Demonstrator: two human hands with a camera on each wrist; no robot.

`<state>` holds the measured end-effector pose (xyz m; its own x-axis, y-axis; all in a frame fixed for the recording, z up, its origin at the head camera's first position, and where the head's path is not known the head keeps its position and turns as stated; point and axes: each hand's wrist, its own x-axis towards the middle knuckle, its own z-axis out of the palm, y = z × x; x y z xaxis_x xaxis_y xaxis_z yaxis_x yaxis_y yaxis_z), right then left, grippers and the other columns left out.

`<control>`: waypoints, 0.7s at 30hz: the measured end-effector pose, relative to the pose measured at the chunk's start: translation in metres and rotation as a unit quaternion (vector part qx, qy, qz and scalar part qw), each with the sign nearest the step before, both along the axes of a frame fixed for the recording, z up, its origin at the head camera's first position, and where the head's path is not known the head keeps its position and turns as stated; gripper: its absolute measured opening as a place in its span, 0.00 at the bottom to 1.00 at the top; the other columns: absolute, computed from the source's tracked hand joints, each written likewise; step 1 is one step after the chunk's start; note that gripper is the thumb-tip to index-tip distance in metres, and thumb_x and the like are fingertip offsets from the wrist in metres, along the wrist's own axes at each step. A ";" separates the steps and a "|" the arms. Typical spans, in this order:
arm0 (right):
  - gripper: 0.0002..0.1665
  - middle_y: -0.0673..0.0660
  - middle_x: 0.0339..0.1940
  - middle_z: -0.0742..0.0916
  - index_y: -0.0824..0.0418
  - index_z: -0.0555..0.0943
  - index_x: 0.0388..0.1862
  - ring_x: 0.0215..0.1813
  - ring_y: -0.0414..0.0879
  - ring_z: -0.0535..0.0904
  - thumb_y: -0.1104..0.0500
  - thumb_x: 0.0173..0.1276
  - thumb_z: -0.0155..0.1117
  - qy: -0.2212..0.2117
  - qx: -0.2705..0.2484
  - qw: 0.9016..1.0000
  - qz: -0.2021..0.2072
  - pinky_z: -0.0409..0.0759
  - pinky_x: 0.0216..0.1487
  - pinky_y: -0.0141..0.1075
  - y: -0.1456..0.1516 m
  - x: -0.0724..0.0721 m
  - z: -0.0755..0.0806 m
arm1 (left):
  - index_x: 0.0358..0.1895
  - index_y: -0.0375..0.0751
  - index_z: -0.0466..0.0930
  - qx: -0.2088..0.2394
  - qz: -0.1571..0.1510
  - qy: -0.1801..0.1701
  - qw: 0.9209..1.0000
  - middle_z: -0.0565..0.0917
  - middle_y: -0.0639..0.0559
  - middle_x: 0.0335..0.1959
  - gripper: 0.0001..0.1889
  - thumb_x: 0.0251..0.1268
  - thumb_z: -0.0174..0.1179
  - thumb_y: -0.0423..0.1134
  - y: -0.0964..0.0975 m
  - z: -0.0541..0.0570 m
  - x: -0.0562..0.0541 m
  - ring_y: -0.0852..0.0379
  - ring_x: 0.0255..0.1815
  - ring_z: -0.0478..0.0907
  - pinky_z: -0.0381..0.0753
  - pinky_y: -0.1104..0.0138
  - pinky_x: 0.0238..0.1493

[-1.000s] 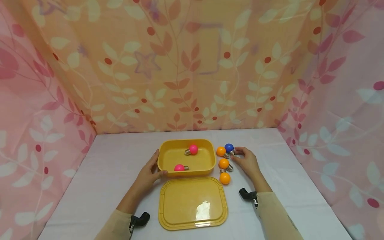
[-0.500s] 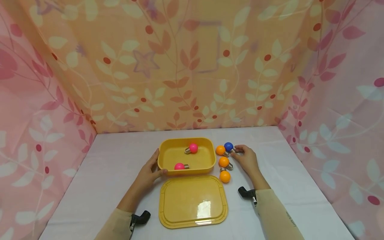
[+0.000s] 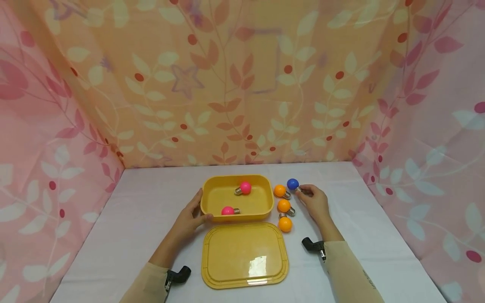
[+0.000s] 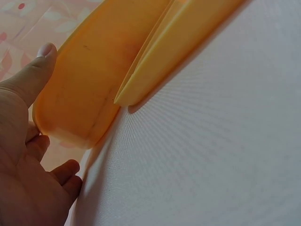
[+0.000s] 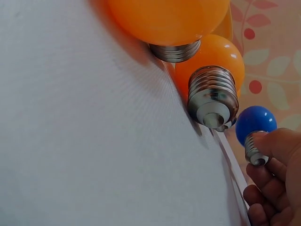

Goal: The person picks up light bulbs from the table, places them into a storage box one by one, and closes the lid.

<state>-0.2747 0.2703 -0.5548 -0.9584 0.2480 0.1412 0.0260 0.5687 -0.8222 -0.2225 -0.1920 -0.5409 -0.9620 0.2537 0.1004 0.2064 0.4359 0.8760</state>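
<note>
My right hand (image 3: 317, 205) pinches the metal screw base of a blue light bulb (image 3: 292, 184) between thumb and fingers. In the right wrist view the blue bulb looks lifted, its globe pointing up. Several orange light bulbs (image 3: 284, 205) lie on the cloth between that hand and a yellow plastic box (image 3: 212, 197). My left hand (image 3: 188, 215) holds the box's left end, thumb against the near wall and fingers around the end. Two pink light bulbs (image 3: 245, 187) lie inside the box, one at the back and one along the near wall.
A yellow lid (image 3: 244, 254) lies flat on the white cloth just in front of the box. Patterned fabric (image 3: 235, 105) hangs behind the table and at both sides. A black wrist camera (image 3: 313, 245) is strapped to each sleeve.
My right hand has taken hold of the blue bulb and moved it slightly up and right, away from the orange bulb it lay against. The left hand stays on the box.
</note>
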 end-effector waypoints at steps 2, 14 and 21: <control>0.26 0.59 0.52 0.88 0.59 0.84 0.57 0.53 0.53 0.81 0.43 0.70 0.71 0.008 -0.012 1.000 0.000 0.82 0.59 0.47 0.001 0.000 0.000 | 0.85 0.56 0.42 0.005 -0.002 -0.001 1.000 0.45 0.57 0.85 0.55 0.62 0.70 0.55 0.000 0.000 0.000 0.53 0.85 0.44 0.52 0.62 0.80; 0.28 0.58 0.53 0.88 0.58 0.84 0.58 0.51 0.49 0.80 0.41 0.67 0.73 0.042 -0.095 0.995 -0.012 0.78 0.45 0.24 0.004 0.003 0.021 | 0.85 0.55 0.42 0.015 -0.005 -0.002 1.000 0.45 0.54 0.86 0.55 0.62 0.71 0.54 0.000 -0.003 0.001 0.51 0.85 0.44 0.53 0.58 0.80; 0.26 0.59 0.52 0.88 0.59 0.84 0.58 0.46 0.46 0.81 0.44 0.68 0.73 0.072 -0.089 0.993 -0.001 0.79 0.44 0.21 -0.001 0.005 0.035 | 0.85 0.54 0.42 0.015 -0.007 0.005 1.000 0.45 0.51 0.86 0.55 0.62 0.71 0.53 -0.001 -0.005 -0.002 0.51 0.85 0.44 0.52 0.58 0.80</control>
